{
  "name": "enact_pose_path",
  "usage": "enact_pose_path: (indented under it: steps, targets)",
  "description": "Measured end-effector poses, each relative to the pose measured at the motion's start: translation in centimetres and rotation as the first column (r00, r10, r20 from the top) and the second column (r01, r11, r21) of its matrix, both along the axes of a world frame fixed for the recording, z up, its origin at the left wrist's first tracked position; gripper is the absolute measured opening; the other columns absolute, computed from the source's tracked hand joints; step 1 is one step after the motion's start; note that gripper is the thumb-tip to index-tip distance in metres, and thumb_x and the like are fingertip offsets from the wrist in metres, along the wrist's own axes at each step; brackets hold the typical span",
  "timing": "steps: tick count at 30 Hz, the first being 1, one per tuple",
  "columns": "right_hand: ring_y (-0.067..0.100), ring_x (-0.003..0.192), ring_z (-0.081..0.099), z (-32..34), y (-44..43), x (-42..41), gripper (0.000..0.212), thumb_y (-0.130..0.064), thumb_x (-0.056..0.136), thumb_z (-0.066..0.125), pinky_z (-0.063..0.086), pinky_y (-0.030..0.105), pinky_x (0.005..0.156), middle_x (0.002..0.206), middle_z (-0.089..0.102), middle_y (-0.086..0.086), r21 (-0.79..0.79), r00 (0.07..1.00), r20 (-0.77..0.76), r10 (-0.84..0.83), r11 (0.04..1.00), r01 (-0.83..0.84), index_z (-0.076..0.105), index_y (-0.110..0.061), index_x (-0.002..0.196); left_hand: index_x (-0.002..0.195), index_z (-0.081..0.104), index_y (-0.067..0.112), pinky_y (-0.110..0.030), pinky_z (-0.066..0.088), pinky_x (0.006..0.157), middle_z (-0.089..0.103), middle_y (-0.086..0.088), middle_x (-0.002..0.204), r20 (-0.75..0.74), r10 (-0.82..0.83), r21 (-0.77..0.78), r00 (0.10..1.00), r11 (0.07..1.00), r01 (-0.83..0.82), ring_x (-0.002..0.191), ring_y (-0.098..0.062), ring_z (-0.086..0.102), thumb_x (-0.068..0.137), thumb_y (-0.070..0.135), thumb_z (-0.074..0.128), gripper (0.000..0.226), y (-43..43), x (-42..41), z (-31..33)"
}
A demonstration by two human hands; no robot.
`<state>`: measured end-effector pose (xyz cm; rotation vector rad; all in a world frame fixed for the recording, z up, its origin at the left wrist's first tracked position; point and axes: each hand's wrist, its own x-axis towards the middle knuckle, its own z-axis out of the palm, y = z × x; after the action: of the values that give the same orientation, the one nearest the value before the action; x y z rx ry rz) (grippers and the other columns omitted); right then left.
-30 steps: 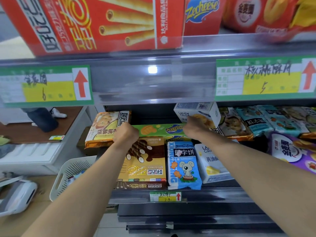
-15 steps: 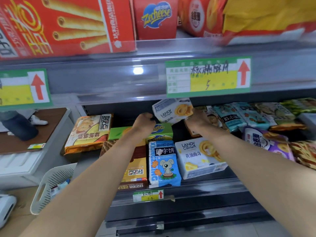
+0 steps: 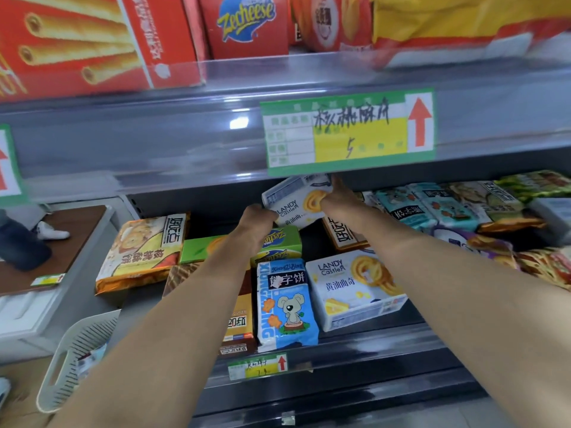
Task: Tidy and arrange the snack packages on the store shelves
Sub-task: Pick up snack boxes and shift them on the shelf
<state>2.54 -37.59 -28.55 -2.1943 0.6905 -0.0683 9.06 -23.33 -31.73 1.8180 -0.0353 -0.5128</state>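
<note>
Holding a white Landy Castle box [image 3: 292, 200] up between them, both hands were at the lower shelf. The left hand [image 3: 258, 219] curled round the box's lower left corner and the right hand [image 3: 338, 200] clasped its right edge. The box hung tilted, clear of the goods beneath and just under the upper shelf rail [image 3: 154, 143].

Two boxes of that kind were in view: the raised one and a second Landy Castle box [image 3: 355, 288] lying flat at the shelf front. Beside the second box lay one blue koala pack [image 3: 285, 307]. The green Zecheese boxes [image 3: 279, 242] looked like two, stacked, though the left wrist covered part of them. One orange biscuit bag [image 3: 139, 251] lay at the left end, and two teal packs [image 3: 401, 208] sat side by side to the right.

There were three price tags. The large green tag [image 3: 349, 131] and a cut-off tag [image 3: 7, 162] were on the rail, and a small tag [image 3: 258, 366] was on the lower edge.

The left forearm hid most of a brown and yellow box [image 3: 238, 319]. The right wrist covered most of a brown-edged pack [image 3: 343, 236]. The fingertips of both hands were out of sight behind the raised box. The red egg-roll box [image 3: 92, 41] and red Zecheese box [image 3: 247, 23] above were cut off by the top edge. The bags at the far right were too blurred to count. A white basket [image 3: 77, 350] showed only in part at the lower left.
</note>
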Motion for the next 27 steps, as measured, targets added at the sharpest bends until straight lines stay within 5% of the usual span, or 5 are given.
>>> enact_pose_path:
  steps: [3, 8, 12, 15, 27]
  targets:
    - [0.027, 0.133, 0.037, 0.3, -0.4, -0.9, 0.066, -0.007, 0.094, 0.044, 0.039, 0.028, 0.094, 0.152, 0.03, 0.009, 0.116, 0.998, 0.049, -0.037, 0.993, 0.031, 0.013, -0.019, 0.151, 0.1, 0.054, 0.006, -0.03, 0.045, 0.068, 0.057, -0.007, 0.083, 0.044, 0.015, -0.091, 0.999, 0.996, -0.011, 0.087, -0.023, 0.051, 0.088, -0.005, 0.045, 0.019, -0.4, -0.5, -0.1]
    - [0.018, 0.099, 0.054, -0.1, -1.7, -1.9, 0.055, -0.005, 0.098, 0.031, 0.041, 0.023, 0.064, 0.143, 0.039, 0.014, 0.125, 0.991, 0.029, -0.134, 0.984, 0.13, 0.012, -0.015, 0.149, 0.13, 0.051, 0.002, -0.04, 0.045, 0.102, 0.064, -0.011, 0.122, 0.13, -0.081, -0.142, 0.988, 0.985, 0.099, 0.113, -0.026, 0.059, 0.086, -0.009, 0.045, 0.046, -3.1, -3.1, 1.3]
    - [0.037, 0.123, 0.046, -0.5, -3.0, -3.0, 0.045, -0.017, 0.095, 0.039, 0.042, 0.045, 0.1, 0.14, 0.043, 0.02, 0.067, 0.923, 0.044, -0.383, 0.923, 0.38, 0.032, -0.007, 0.138, 0.142, 0.034, 0.0, -0.021, 0.038, 0.09, 0.047, -0.014, 0.141, 0.097, -0.343, -0.061, 0.934, 0.935, 0.349, 0.131, -0.024, 0.045, 0.089, -0.014, 0.041, 0.056, -5.2, -6.7, 2.0]
    - [0.034, 0.127, 0.043, -0.3, -4.3, -4.5, 0.044, -0.015, 0.093, 0.043, 0.038, 0.037, 0.102, 0.14, 0.042, 0.019, -0.012, 0.911, 0.051, -0.408, 0.912, 0.409, 0.037, -0.003, 0.135, 0.14, 0.038, 0.0, -0.023, 0.038, 0.092, 0.048, -0.018, 0.139, 0.094, -0.384, -0.045, 0.919, 0.92, 0.389, 0.122, -0.022, 0.049, 0.089, -0.015, 0.04, 0.053, -5.5, -7.8, 2.6]
    - [0.026, 0.118, 0.051, 4.7, -0.4, -10.7, 0.035, -0.011, 0.091, 0.044, 0.031, 0.018, 0.069, 0.132, 0.054, 0.013, -0.245, 0.989, 0.078, 0.122, 0.964, -0.1, 0.053, -0.006, 0.125, 0.128, 0.051, -0.005, -0.008, 0.043, 0.057, 0.061, -0.02, 0.108, 0.19, -0.255, 0.099, 0.948, 0.966, 0.24, 0.094, -0.02, 0.053, 0.088, -0.014, 0.046, 0.042, -2.5, -13.4, 8.5]
